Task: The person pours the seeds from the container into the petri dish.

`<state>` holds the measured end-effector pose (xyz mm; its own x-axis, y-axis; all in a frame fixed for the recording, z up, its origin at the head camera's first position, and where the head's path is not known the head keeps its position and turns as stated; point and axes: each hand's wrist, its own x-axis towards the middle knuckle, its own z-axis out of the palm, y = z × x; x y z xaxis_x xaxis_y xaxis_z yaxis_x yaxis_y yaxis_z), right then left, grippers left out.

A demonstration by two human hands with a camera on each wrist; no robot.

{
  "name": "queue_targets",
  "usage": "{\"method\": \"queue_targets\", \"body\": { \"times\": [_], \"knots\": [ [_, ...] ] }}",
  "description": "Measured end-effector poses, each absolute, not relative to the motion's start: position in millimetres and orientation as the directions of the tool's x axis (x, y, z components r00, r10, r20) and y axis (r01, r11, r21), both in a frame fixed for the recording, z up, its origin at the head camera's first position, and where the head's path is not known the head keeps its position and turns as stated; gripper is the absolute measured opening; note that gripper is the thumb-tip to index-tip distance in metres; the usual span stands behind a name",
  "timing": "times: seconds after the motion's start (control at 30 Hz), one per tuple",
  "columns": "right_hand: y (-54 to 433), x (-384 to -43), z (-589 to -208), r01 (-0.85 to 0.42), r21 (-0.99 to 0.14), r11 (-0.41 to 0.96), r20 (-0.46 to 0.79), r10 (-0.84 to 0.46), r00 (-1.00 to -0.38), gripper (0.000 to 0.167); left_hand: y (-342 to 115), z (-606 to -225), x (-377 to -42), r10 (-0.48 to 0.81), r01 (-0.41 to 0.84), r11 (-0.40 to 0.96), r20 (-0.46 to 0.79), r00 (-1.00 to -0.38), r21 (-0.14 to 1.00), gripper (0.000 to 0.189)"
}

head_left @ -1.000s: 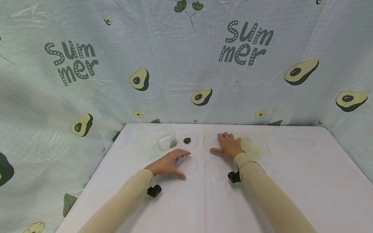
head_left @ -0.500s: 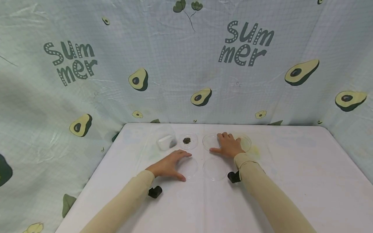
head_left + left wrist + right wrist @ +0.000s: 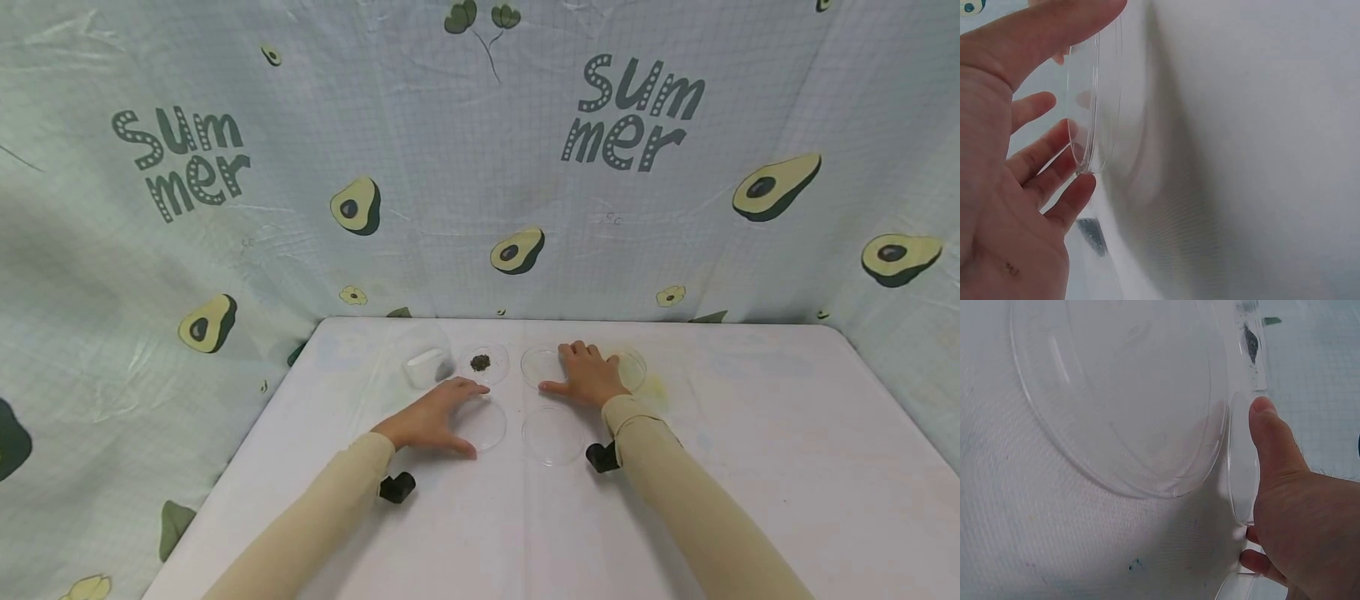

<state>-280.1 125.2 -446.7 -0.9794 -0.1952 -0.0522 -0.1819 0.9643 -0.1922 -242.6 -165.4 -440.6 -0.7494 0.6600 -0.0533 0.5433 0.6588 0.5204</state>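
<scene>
My left hand [image 3: 429, 418] grips a clear round petri dish [image 3: 489, 425] between thumb and fingers. In the left wrist view this dish [image 3: 1092, 125] is edge-on above the white table, with a shadow beside it. At the back, my right hand [image 3: 592, 377] holds another clear petri dish [image 3: 537, 368], thumb at its front rim and fingertips at its far rim. The right wrist view shows that dish [image 3: 1242, 475] edge-on beside the thumb, lower fingers at its end. A third clear petri dish [image 3: 553, 442] lies in front of the right hand.
A dish with a small heap of dark crumbly bits [image 3: 481, 362] stands at the back. Left of it is a clear container [image 3: 429, 368] with something white. A yellowish-looking dish [image 3: 633, 371] sits behind the right hand. A printed curtain [image 3: 450, 167] hangs behind the table [image 3: 787, 458].
Over the last half second, the left hand and its petri dish have shifted slightly up and away in the head view. The right hand has stayed in place.
</scene>
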Motion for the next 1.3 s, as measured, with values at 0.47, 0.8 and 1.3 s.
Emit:
{"method": "queue_targets", "body": {
  "times": [0.47,0.8,1.3],
  "knots": [
    [126,-278,-451,-0.176,-0.2,0.964,-0.053,-0.19,-0.98,0.087,-164,-436,-248,0.572,0.489,0.681,0.021,-0.82,0.545,0.086],
    [124,-276,-453,-0.174,-0.187,0.967,-0.036,-0.184,-0.982,0.086,-160,-434,-251,0.553,0.467,0.694,0.01,-0.833,0.548,0.079],
    [121,-269,-447,-0.157,-0.196,0.968,-0.044,-0.169,-0.985,0.085,-149,-435,-258,0.537,0.463,0.712,0.016,-0.843,0.529,0.073]
  ]
}}
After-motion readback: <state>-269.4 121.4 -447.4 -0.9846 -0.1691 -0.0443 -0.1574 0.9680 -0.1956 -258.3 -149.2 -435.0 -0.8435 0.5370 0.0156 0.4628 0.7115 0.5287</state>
